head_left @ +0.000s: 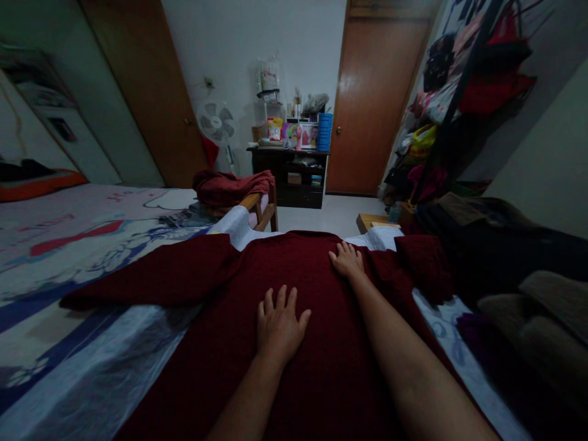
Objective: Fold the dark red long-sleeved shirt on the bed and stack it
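Observation:
A dark red long-sleeved shirt lies spread out in front of me, its neckline toward the far side. One sleeve stretches out to the left over the bed; the other is bunched at the right. My left hand rests flat on the middle of the shirt with its fingers spread. Farther away, near the right shoulder of the shirt, my right hand lies palm down, fingers apart. Under the shirt is a light grey-white cloth, showing along both sides and at the far edge.
On the left is a bed with a patterned sheet. Reddish cloth is heaped by a wooden chair. Dark folded clothes are piled at the right. Beyond stand a fan, a dark cabinet and a door.

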Available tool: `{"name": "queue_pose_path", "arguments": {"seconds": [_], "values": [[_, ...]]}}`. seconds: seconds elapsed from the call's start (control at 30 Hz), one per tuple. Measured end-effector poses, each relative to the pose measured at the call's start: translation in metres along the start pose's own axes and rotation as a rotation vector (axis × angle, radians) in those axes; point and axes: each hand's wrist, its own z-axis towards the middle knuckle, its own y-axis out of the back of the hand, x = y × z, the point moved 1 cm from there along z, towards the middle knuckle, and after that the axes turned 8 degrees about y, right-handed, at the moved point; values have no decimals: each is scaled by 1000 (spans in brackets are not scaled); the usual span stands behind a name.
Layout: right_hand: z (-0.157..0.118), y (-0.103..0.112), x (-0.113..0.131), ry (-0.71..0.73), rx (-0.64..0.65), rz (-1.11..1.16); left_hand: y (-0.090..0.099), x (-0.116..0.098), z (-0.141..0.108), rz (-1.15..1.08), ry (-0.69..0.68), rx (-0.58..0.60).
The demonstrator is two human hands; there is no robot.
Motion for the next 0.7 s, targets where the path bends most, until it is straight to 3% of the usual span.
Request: {"name": "queue_pose_path", "arguments": {"seconds": [0.13,0.27,0.4,0.57,0.7], "values": [[-1,3,-1,-6,-10,13,-1,1,0,-17,-15,-17],[-7,11,0,26,-122,80,-1,2,0,-37,-14,-7],[-26,16,22,121,-207,116,0,1,0,-50,-15,-21],[-57,8,64,253,-86,122,-1,2,0,-67,-16,-30],[-66,0,74,233,-9,91,-1,3,1,-82,-4,-7]]}}
